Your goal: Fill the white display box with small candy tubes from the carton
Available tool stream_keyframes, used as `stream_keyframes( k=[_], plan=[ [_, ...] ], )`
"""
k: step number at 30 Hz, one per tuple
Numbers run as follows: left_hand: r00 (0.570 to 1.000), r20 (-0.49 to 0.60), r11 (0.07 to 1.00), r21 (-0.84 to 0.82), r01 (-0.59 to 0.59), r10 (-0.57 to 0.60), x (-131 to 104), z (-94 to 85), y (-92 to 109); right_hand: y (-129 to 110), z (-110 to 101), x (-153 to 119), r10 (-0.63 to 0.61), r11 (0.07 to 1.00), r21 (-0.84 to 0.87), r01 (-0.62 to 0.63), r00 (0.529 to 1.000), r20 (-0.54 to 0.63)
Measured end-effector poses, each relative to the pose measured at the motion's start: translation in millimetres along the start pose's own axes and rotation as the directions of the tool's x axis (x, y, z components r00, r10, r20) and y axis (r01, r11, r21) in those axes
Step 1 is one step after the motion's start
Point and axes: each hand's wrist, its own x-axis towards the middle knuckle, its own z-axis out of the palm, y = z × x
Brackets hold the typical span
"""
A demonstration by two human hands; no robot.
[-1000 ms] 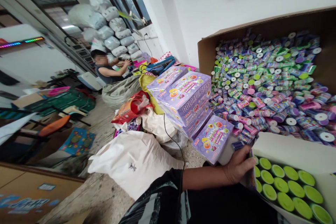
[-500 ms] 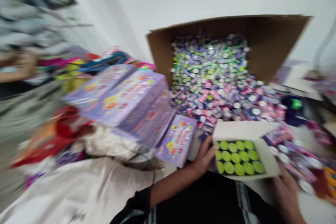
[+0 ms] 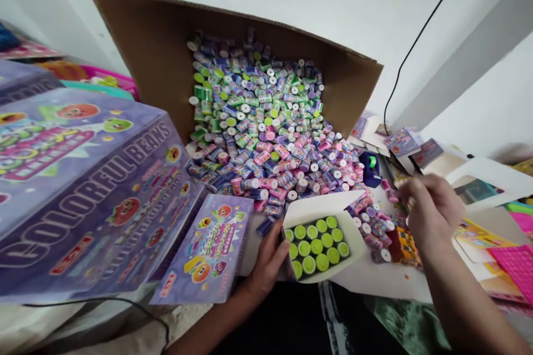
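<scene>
Cardboard fills the far middle of my view: a big open carton (image 3: 158,61) tipped toward me, spilling hundreds of small candy tubes (image 3: 266,133). A second ago I was looking left across the room; the view has since swung right and down onto the work, so both hands now show. At near left lies a large purple "Colorful Beans" case (image 3: 83,188), with a smaller purple display box (image 3: 208,252) leaning beside it. Near centre sits the small white tray box (image 3: 328,213), packed with green-capped tubes (image 3: 317,244) standing upright. My left hand (image 3: 266,263) is clamped on that tray's left wall, thumb over the rim, forearm coming up from below. My right hand (image 3: 428,211) has moved out to the right, fingers pinched together over loose tubes (image 3: 372,227) scattered just beside the tray; motion blur hides whether it grips one.
</scene>
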Motion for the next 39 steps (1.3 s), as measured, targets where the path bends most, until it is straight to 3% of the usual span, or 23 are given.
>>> stream_keyframes(
  k=[2, 3, 4, 7, 8, 10, 14, 18, 24, 29, 34, 36, 39],
  plan=[
    [1.0, 0.011, 1.0, 0.0, 0.014, -0.014, 2.1, 0.0, 1.8, -10.3, 29.1, 47.1, -0.173, 0.984, -0.023, 0.175, 0.982, 0.078],
    [1.0, 0.014, 1.0, 0.003, 0.022, -0.022, 2.4, -0.1, 3.5, -14.7, 45.9, 66.8, -0.199, 0.971, -0.095, 0.219, 0.963, 0.182],
    [0.999, 0.012, 1.0, 0.006, 0.029, -0.029, 2.4, -0.3, 5.2, -17.4, 63.3, 83.4, -0.164, 0.97, -0.13, 0.206, 0.947, 0.276],
    [1.0, 0.008, 1.0, 0.029, 0.013, -0.014, 2.3, -0.4, 7.3, -8.7, 113.1, 116.1, -0.016, 0.961, -0.246, 0.128, 0.911, 0.413],
    [1.0, 0.008, 0.999, 0.04, 0.009, -0.009, 2.9, -0.1, 6.6, -0.5, 126.9, 122.3, 0.037, 0.947, -0.292, 0.134, 0.857, 0.515],
    [1.0, 0.007, 0.999, 0.048, 0.003, -0.003, 3.9, 0.6, 5.1, 17.4, 147.5, 129.8, 0.059, 0.955, -0.269, 0.123, 0.811, 0.582],
    [1.0, 0.016, 1.0, 0.022, -0.012, 0.011, 1.3, -0.8, 6.2, 32.9, 163.6, 135.3, 0.016, 0.989, -0.124, 0.075, 0.792, 0.61],
    [0.998, 0.056, 0.999, -0.038, -0.023, 0.025, -1.3, -1.8, -2.7, 33.0, 178.1, 151.6, 0.018, 0.963, -0.205, 0.175, 0.716, 0.697],
    [0.999, 0.044, 0.998, -0.055, -0.009, 0.011, -3.8, -1.1, -25.4, 21.7, 243.3, 191.2, -0.026, 0.887, -0.287, 0.362, 0.659, 0.752],
    [0.998, 0.065, 0.999, -0.032, 0.017, -0.015, -7.7, -3.3, -31.4, 0.1, 318.4, 196.3, -0.135, 0.877, -0.194, 0.439, 0.613, 0.779],
    [0.997, 0.079, 0.997, -0.068, 0.026, -0.021, -6.9, -5.0, -20.8, -11.4, 371.7, 182.5, -0.271, 0.776, -0.079, 0.625, 0.444, 0.854],
    [0.996, 0.083, 0.995, -0.085, 0.049, -0.042, -8.0, -5.3, -14.9, -10.3, 379.6, 175.3, -0.243, 0.776, -0.104, 0.623, 0.446, 0.862],
    [0.994, 0.087, 0.993, -0.1, 0.069, -0.06, -9.4, -4.5, -13.2, -7.8, 380.7, 165.8, -0.205, 0.782, -0.155, 0.603, 0.485, 0.85]
  ],
)
